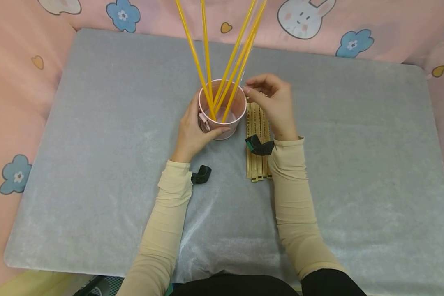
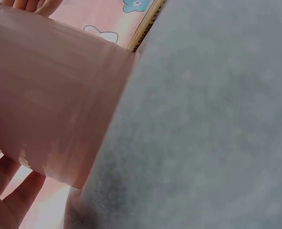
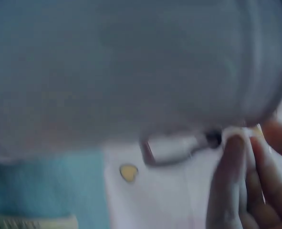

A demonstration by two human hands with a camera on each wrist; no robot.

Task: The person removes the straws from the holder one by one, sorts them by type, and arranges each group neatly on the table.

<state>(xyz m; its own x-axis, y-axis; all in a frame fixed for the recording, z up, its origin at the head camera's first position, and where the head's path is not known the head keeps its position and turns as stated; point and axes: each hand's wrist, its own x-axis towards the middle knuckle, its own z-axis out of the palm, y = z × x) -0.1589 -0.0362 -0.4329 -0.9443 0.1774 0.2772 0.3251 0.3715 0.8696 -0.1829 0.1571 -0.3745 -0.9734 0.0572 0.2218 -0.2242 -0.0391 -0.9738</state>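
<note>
A pink bucket (image 1: pixel 239 102) with small handles at its sides is near the middle of the table. My left hand (image 1: pixel 193 131) holds it from the left, thumb across the front and fingers behind. Several long yellow sticks (image 1: pixel 193 49) lean in it and fan out above the rim; clear film shows by those on the right. With bent fingers, my right hand (image 1: pixel 274 100) pinches the right side of the rim near a handle (image 3: pixel 172 162). The exact pinch point is partly hidden. In the left wrist view, the bucket's smooth wall (image 2: pixel 45 86) fills the upper left.
Several narrow tan paper-wrapped strips (image 1: pixel 258 164) with dark print lie side by side, partly under my right hand and wrist. Grey velvety cloth (image 1: pixel 114 123) covers the table. A pink patterned curtain (image 1: pixel 192 24) rises at the back and sides.
</note>
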